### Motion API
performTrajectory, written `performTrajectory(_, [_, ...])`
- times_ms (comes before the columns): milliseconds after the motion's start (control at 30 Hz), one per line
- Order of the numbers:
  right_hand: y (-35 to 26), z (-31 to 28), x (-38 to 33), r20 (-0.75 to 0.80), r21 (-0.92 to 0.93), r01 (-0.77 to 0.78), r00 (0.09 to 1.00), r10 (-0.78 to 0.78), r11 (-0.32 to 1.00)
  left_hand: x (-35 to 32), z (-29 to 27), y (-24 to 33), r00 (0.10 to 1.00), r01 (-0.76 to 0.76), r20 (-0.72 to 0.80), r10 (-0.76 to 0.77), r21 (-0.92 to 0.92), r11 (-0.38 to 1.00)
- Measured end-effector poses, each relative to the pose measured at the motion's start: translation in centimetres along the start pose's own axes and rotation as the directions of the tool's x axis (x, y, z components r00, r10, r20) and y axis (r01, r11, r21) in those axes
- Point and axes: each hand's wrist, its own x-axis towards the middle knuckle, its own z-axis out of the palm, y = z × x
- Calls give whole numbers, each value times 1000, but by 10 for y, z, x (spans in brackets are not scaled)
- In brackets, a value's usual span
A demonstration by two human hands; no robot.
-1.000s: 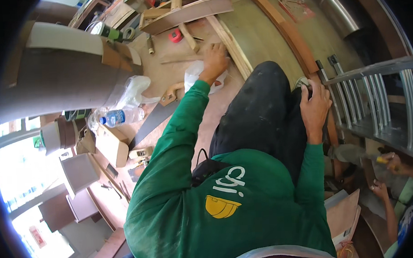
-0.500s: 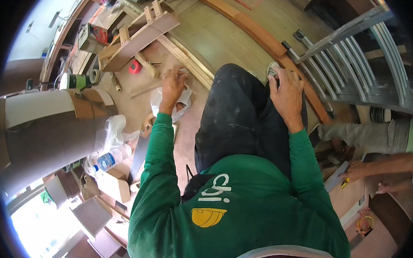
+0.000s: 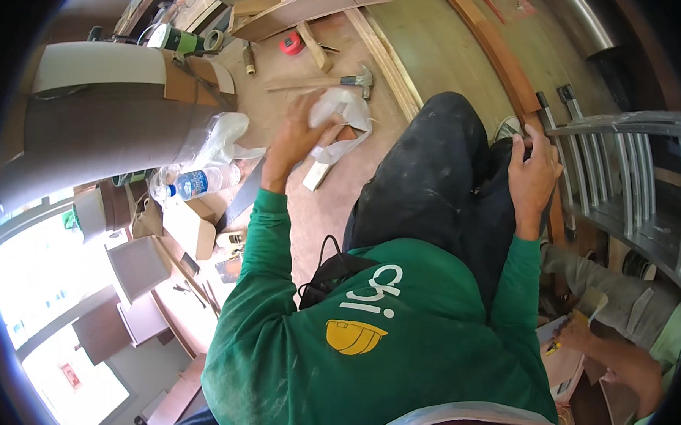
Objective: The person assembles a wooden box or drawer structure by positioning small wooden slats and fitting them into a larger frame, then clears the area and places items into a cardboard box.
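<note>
My left hand (image 3: 298, 138) is at the near-left edge of a crumpled white plastic bag (image 3: 355, 105) on the brown board floor. Its thumb and fingers are apart, touching the bag. Something reddish-brown shows inside the bag's mouth. Just beyond lies a claw hammer (image 3: 356, 81), its wooden handle pointing left. A short pale wood block (image 3: 316, 175) sits on the near side of the bag. My right hand (image 3: 535, 175) rests on my right knee, fingers loosely bent and apart, with nothing visible in it.
A red tape measure (image 3: 291, 44), wood strips (image 3: 383, 59) and a panel assembly (image 3: 313, 12) lie ahead. Water bottles (image 3: 202, 182) and a large brown roll (image 3: 115, 108) are at left. An aluminium ladder (image 3: 619, 162) stands right; a co-worker's hand (image 3: 578, 335) works at lower right.
My view has turned, so the scene has shifted. My left hand has moved from the bag's far side to its left edge, its fingers spreading; the hammer now shows clearly. My right hand stays on the knee.
</note>
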Motion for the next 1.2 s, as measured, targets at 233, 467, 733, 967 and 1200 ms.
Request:
performTrajectory(233, [9, -4, -7, -70, -76, 31, 997, -36, 997, 8, 42, 22, 984, -66, 178, 4, 343, 937])
performTrajectory(467, [16, -11, -13, -49, -52, 20, 999, -23, 998, 12, 75, -21, 997, -79, 36, 71, 309, 948])
performTrajectory(733, [15, -10, -10, -69, 9, 1, 998, -1, 1000, -16, 94, -5, 976, 150, -209, -66, 417, 896])
performTrajectory(967, [11, -4, -11, -74, -4, 77, 994, -77, 997, -12, 104, -16, 991, 97, -121, -53, 387, 917])
performTrajectory(1200, [19, -12, -12, -26, 59, 10, 1000, -8, 998, 0, 93, -20, 989, 148, -10, -150, 248, 957])
